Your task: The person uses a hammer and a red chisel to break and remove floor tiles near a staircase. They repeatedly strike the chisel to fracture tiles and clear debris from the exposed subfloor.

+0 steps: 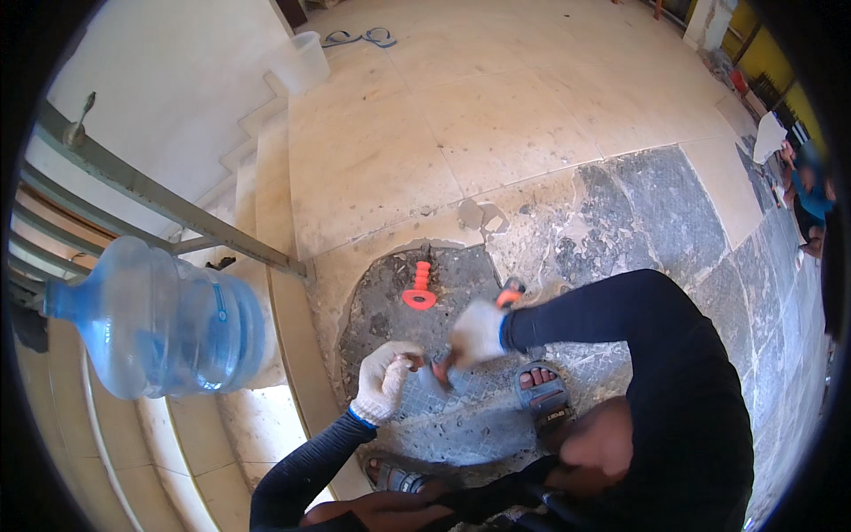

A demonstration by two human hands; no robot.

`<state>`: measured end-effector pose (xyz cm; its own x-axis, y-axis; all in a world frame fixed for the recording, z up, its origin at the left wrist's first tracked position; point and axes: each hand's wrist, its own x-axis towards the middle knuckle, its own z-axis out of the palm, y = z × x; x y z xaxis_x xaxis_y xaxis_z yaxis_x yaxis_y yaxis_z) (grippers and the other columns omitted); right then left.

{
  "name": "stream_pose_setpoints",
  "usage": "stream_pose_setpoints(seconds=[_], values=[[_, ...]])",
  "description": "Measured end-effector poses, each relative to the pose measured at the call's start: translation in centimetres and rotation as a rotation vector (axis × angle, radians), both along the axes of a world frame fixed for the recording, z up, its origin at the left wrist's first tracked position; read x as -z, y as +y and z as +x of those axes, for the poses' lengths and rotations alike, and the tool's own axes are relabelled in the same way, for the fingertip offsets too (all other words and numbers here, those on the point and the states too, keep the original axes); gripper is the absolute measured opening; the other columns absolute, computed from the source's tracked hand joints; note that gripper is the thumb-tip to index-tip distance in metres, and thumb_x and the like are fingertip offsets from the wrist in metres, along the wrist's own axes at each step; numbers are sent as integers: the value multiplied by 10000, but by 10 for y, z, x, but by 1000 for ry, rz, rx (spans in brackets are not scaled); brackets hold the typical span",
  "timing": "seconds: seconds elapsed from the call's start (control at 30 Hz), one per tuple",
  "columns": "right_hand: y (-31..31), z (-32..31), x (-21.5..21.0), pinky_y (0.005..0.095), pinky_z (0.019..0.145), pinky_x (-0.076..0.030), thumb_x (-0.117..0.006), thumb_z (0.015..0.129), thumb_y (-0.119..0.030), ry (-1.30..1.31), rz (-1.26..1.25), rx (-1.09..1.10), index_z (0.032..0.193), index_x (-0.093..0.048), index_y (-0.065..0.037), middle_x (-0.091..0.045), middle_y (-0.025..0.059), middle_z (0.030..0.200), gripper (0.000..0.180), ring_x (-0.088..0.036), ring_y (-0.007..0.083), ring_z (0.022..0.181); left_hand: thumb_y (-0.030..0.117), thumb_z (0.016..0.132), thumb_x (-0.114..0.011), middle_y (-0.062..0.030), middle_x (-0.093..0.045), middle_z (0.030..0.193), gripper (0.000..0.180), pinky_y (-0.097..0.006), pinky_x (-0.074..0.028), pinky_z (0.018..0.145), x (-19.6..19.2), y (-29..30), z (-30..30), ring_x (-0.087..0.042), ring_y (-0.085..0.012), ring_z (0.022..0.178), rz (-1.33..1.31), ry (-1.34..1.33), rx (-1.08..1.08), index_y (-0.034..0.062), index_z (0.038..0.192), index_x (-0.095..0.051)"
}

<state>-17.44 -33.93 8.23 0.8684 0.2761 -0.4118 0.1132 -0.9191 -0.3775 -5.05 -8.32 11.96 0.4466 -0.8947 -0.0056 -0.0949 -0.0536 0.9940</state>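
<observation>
My right hand (479,332), in a white knit glove and somewhat blurred, is closed around a hammer. The hammer's orange-and-black grip end (511,293) sticks out above the fist, and its blurred head (441,373) points down toward my left hand. My left hand (384,381), gloved too, has its fingers curled together beside the hammer head; what they hold, if anything, cannot be made out. Beyond both hands a chisel with a red-orange ribbed grip and round guard (419,289) lies on the dark, broken-out patch of floor (377,297).
A large blue water bottle (168,319) lies sideways at left by a metal railing (168,199) and steps. Farther off are a whitish bucket (301,62) and flip-flops (359,38). Loose tile pieces (483,215) edge the patch. Another person (808,199) is at far right.
</observation>
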Motion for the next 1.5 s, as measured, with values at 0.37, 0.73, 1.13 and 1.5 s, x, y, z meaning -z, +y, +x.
stream_pose_setpoints(seconds=[0.37, 0.73, 1.13, 1.5], values=[[27, -27, 34, 559, 742, -616, -741, 900, -553, -4, 16, -14, 888, -851, -69, -799, 222, 872, 497, -801, 421, 845, 230, 1147, -545, -115, -769, 1028, 339, -350, -582, 888, -2, 11, 5, -718, -187, 940, 35, -12, -62, -30, 1236, -744], [28, 9, 12, 537, 709, -615, -683, 949, -545, -30, -53, 138, 897, -856, -81, -807, 188, 864, 498, -806, 398, 821, 223, 1149, -550, -104, -766, 1045, 331, -335, -576, 896, -9, 0, -1, -703, -170, 935, -6, 95, -60, -35, 1233, -738], [2, 45, 22, 548, 739, -614, -708, 922, -571, -45, -90, 248, 944, -867, -79, -820, 184, 909, 517, -809, 389, 843, 215, 1126, -561, -100, -762, 1011, 306, -347, -576, 878, -22, 1, -6, -711, -184, 930, -58, -53, -20, -14, 1212, -745], [-21, 52, 7, 533, 706, -612, -677, 969, -554, -46, -210, 255, 947, -858, -71, -810, 205, 912, 517, -806, 396, 848, 221, 1131, -547, -125, -763, 1032, 329, -359, -580, 887, -18, 5, 1, -724, -211, 936, -60, -67, 25, -26, 1218, -747]])
